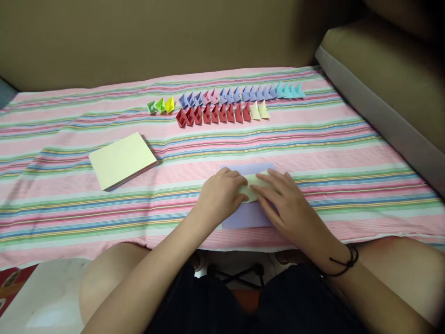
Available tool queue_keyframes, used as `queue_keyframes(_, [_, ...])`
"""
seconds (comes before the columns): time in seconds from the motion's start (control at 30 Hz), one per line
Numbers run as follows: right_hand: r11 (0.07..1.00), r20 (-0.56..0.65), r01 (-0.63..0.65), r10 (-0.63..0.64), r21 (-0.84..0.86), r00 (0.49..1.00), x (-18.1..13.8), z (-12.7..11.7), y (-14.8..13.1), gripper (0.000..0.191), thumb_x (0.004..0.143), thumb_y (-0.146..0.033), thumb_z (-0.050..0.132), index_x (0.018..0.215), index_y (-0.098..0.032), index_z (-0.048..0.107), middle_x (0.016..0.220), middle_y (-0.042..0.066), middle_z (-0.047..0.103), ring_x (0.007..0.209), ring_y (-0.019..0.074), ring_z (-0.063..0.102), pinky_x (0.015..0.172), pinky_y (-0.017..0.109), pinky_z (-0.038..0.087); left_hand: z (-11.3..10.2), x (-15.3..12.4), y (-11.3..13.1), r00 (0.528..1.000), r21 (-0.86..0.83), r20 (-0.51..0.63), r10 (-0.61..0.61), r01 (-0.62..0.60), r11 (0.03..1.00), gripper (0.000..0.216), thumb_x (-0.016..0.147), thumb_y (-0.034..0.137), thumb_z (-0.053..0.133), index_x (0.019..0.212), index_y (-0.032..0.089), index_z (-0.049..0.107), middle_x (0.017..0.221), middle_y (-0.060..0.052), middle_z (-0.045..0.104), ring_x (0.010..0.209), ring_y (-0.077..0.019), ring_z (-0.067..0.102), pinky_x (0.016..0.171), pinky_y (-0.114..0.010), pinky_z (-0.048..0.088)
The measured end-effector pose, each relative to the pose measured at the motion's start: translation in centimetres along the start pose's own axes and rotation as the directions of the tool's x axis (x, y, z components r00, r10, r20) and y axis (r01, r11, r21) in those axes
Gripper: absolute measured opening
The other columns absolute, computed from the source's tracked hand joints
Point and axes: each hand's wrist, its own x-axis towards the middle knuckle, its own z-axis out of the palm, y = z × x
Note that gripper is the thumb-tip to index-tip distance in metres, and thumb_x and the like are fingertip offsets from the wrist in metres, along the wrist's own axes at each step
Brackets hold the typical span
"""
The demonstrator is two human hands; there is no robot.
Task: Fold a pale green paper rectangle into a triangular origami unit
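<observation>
My left hand [220,195] and my right hand [285,204] meet over a small pale yellow folded paper [251,186]. Both press it down with fingers together against a lilac sheet [246,215] that lies on the striped cloth [313,153]. The left fingers curl over the paper's left end. The right fingers lie flat on its right part, and a black cord circles that wrist. Most of the yellow paper is hidden under the fingers.
A stack of pale yellow paper sheets [121,160] lies to the left. Two rows of small folded paper pieces [222,105] in green, yellow, purple, pink, teal and red stand at the back. A cushion edge [382,106] rises at the right.
</observation>
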Motion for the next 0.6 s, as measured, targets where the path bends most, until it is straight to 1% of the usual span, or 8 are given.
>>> queue_keyframes(0.03, [1.0,-0.045,-0.024,0.024,0.004,0.999,-0.3,-0.3,-0.6,0.033,0.092,-0.02,0.043,0.116,-0.013,0.065,0.123,0.016,0.058,0.117,0.0303,0.048,0.099,0.051,0.037,0.0,0.0,0.0,1.0,0.0,0.0,0.0,0.0,1.0,0.026,0.077,0.025,0.068,0.103,0.018,0.067,0.096,-0.004,0.067,0.096,-0.0235,0.055,0.08,-0.035,0.049])
queue_keyframes(0.07, [0.997,-0.069,-0.063,0.066,0.04,0.995,-0.7,-0.6,-1.3,0.034,0.092,-0.021,0.043,0.118,-0.013,0.064,0.116,0.016,0.06,0.109,0.0289,0.053,0.092,0.048,0.042,0.0,0.0,0.0,1.0,-0.002,0.002,-0.001,0.001,1.0,0.027,0.078,0.025,0.068,0.103,0.018,0.067,0.096,-0.004,0.067,0.096,-0.0236,0.055,0.081,-0.035,0.049])
queue_keyframes(0.1, [0.986,-0.051,-0.13,0.135,0.102,0.989,-1.1,-0.8,-2.1,0.035,0.092,-0.022,0.042,0.119,-0.014,0.064,0.102,0.014,0.063,0.096,0.0257,0.057,0.083,0.042,0.047,0.0,0.0,0.0,1.0,-0.006,0.004,-0.003,0.003,1.0,0.027,0.078,0.025,0.067,0.104,0.018,0.067,0.097,-0.004,0.067,0.097,-0.0236,0.055,0.082,-0.035,0.049])
queue_keyframes(0.17, [0.918,0.088,-0.282,0.268,0.279,0.959,-1.8,-0.8,-3.5,0.038,0.095,-0.027,0.038,0.122,-0.015,0.062,0.08,0.007,0.064,0.072,0.0189,0.059,0.065,0.032,0.047,0.0,0.0,0.1,1.0,-0.016,0.01,-0.006,0.007,1.0,0.027,0.079,0.025,0.066,0.105,0.018,0.067,0.1,-0.004,0.068,0.099,-0.0234,0.055,0.084,-0.035,0.049])
queue_keyframes(0.2, [0.869,0.176,-0.363,0.32,0.335,0.931,-2.1,-0.6,-4.0,0.04,0.096,-0.03,0.035,0.123,-0.016,0.061,0.068,0.004,0.061,0.064,0.0171,0.057,0.061,0.03,0.046,0.0,0.0,0.0,1.0,-0.019,0.014,-0.008,0.008,1.0,0.027,0.079,0.025,0.066,0.105,0.018,0.067,0.101,-0.004,0.068,0.1,-0.0233,0.055,0.086,-0.035,0.049])
queue_keyframes(0.27, [0.779,0.276,-0.489,0.408,0.393,0.87,-2.4,0.0,-4.8,0.045,0.097,-0.035,0.032,0.128,-0.016,0.058,0.052,-0.001,0.053,0.051,0.0155,0.052,0.054,0.027,0.042,-0.1,-0.1,0.0,1.0,-0.027,0.024,-0.009,0.009,1.0,0.028,0.079,0.022,0.064,0.107,0.018,0.067,0.103,-0.004,0.068,0.102,-0.0231,0.055,0.088,-0.035,0.048])
queue_keyframes(0.37, [0.687,0.35,-0.58,0.464,0.438,0.814,-2.6,1.0,-5.3,0.049,0.097,-0.04,0.03,0.132,-0.016,0.054,0.045,-0.004,0.047,0.044,0.0147,0.048,0.048,0.026,0.037,0.0,-0.1,-0.2,0.999,-0.044,0.04,-0.003,0.005,0.999,0.03,0.079,0.018,0.062,0.109,0.018,0.066,0.105,-0.004,0.069,0.104,-0.0227,0.054,0.092,-0.035,0.047])
queue_keyframes(0.6, [0.616,0.352,-0.633,0.527,0.468,0.773,-2.6,1.5,-5.6,0.05,0.096,-0.044,0.031,0.131,-0.019,0.056,0.045,-0.004,0.045,0.045,0.0149,0.044,0.046,0.025,0.033,0.2,-0.1,-0.3,1.0,-0.039,0.015,-0.006,0.007,0.999,0.028,0.078,0.017,0.062,0.106,0.019,0.067,0.105,-0.004,0.069,0.105,-0.023,0.055,0.09,-0.035,0.048])
